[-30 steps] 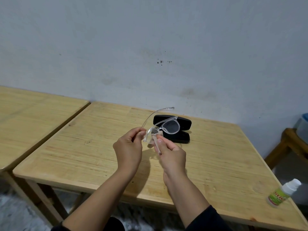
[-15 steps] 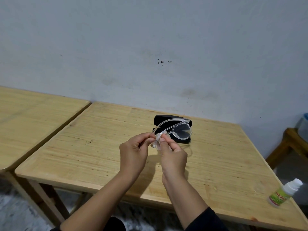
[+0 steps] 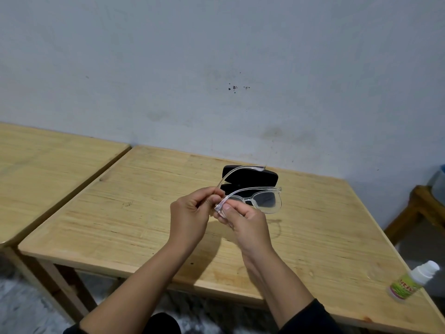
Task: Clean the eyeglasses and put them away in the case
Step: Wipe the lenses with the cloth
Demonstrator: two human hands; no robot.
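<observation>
Eyeglasses [image 3: 255, 201] hang above the surface [image 3: 144, 213], pinched at one corner by both hands: left hand [image 3: 190, 213] and right hand [image 3: 248, 220] closed on them. Their front runs rightward from the hands; one arm reaches back over the open black case [image 3: 250, 179] beyond.

The eyeglasses [image 3: 255, 201] have a clear plastic frame and clear lenses; they are held above the tabletop [image 3: 144, 213], front tilted toward 3 o'clock, one temple arm swung out toward 12 o'clock. The case [image 3: 250, 179] is black and hinged open, lying on the tabletop just behind them at 12 o'clock.
</observation>
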